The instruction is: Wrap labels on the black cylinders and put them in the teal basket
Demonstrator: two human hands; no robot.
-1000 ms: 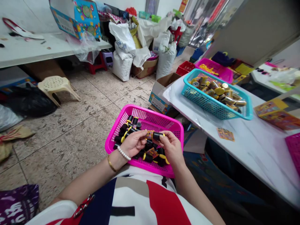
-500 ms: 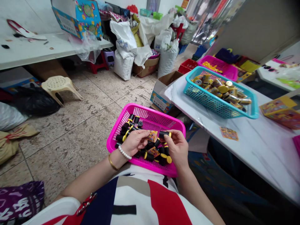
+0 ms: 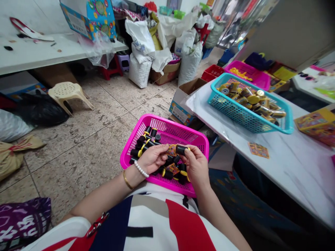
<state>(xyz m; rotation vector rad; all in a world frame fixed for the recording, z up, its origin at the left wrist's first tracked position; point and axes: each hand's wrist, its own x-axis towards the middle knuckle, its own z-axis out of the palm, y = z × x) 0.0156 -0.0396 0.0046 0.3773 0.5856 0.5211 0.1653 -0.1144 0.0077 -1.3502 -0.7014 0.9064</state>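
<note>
Your left hand pinches a printed label between thumb and fingers; your right hand grips a black tube by its yellow end. Label edge meets tube, both above the pink basket close against your front. More black tubes lie inside. Table at right: blue basket of wrapped tubes, loose label sheet nearby.

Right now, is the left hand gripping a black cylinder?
No, the right hand grips the black cylinder, while the left hand pinches a printed label.
</note>
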